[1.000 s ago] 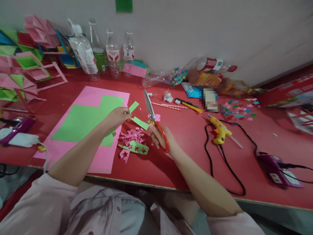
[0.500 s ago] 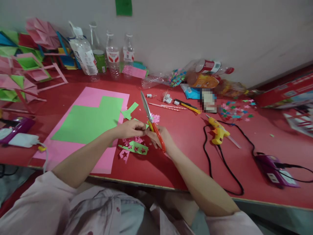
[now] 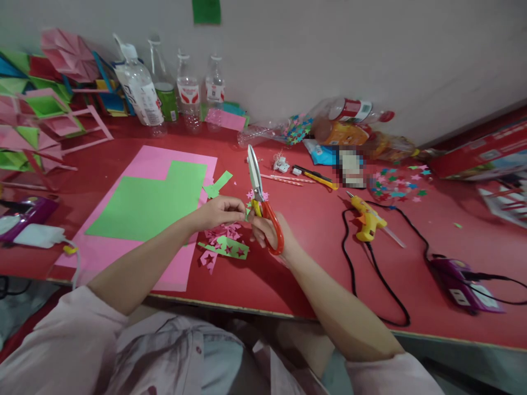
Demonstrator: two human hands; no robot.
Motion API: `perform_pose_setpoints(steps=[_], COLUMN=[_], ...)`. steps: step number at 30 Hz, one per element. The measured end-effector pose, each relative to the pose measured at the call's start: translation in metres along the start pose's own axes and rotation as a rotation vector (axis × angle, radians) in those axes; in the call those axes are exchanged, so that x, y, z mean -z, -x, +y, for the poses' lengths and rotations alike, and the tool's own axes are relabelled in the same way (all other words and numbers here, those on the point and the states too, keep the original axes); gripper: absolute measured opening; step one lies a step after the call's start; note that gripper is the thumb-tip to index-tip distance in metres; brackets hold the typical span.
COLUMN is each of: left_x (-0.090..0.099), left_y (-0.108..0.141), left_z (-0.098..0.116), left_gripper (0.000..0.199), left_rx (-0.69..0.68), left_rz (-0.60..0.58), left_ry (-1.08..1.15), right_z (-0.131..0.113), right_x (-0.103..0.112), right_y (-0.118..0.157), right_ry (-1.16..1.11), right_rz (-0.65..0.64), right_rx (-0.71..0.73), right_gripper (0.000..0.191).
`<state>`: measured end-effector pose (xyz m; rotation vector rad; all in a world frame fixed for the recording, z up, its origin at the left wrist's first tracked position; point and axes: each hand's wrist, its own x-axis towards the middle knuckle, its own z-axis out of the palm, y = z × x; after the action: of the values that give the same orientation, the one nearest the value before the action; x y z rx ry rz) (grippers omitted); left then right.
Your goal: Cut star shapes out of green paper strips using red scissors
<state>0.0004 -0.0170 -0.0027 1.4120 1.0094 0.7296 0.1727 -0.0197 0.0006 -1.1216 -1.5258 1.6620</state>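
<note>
The scissors (image 3: 257,193) were in your right hand (image 3: 258,226), over the middle of the tabletop (image 3: 317,230). Their long axis ran from near to far, leaning slightly left: the blades pointed far, looking closed together, and the red handle sat toward you. Your right fingers grasped that handle. Your left hand (image 3: 222,213) was just beside, its fingers curled in at a small green piece (image 3: 247,213), mostly hidden; I couldn't tell whether they pinched it.

The step in hand looked like handling that piece, with the blades idle; cutting it would have called for opening them and turning them onto the paper.

Pink scraps (image 3: 224,232) lay just nearer, a green sheet (image 3: 144,211) on a pink sheet (image 3: 175,274) to the left, and a glue gun (image 3: 368,220) well to the right.
</note>
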Motion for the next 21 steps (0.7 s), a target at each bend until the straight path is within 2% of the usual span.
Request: perform_pose_setpoints(steps=[9, 11, 16, 18, 21], left_x=[-0.003, 0.001, 0.016, 0.021, 0.025], left_y=[-0.001, -0.002, -0.003, -0.003, -0.003], left_z=[0.0, 0.0, 0.002, 0.002, 0.001], left_gripper=[0.009, 0.012, 0.012, 0.01, 0.01], left_rx=[0.033, 0.033, -0.076, -0.129, -0.184], left_rz=[0.016, 0.086, 0.433, 0.495, 0.523], left_ry=[0.074, 0.124, 0.327, 0.379, 0.411], right_z=[-0.001, -0.003, -0.01, -0.01, -0.007], right_x=[0.001, 0.002, 0.006, 0.008, 0.01], right_y=[0.001, 0.002, 0.004, 0.003, 0.001], right_ry=[0.124, 0.146, 0.34, 0.434, 0.519], right_rz=[0.066, 0.048, -0.018, -0.04, -0.061], right_rx=[0.041, 0.046, 0.013, 0.002, -0.01], right_gripper=[0.025, 0.032, 0.043, 0.044, 0.046])
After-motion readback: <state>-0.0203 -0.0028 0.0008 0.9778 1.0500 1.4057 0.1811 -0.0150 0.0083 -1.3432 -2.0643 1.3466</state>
